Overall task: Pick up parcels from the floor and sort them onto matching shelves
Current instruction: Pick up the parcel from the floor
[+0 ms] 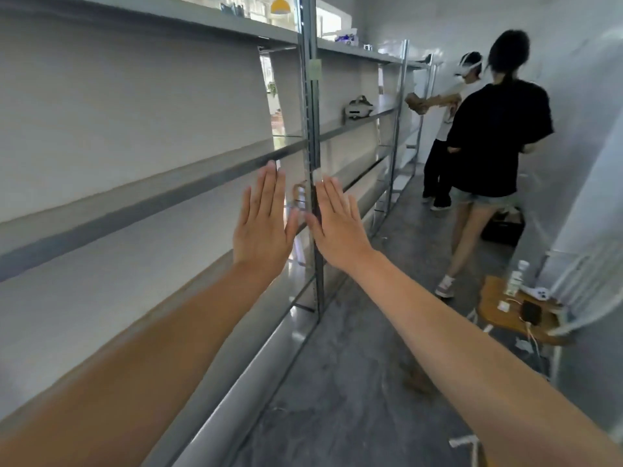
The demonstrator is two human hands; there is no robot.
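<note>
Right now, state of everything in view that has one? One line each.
left hand: open, flat, fingers together, grip empty
right hand: open, flat, grip empty
shelves: near bays bare
headset: lying on a farther shelf
parcel: held up at the far shelving by a person wearing a headset
stool: upright, small items and a cable on top
floor: no parcel visible nearby
</note>
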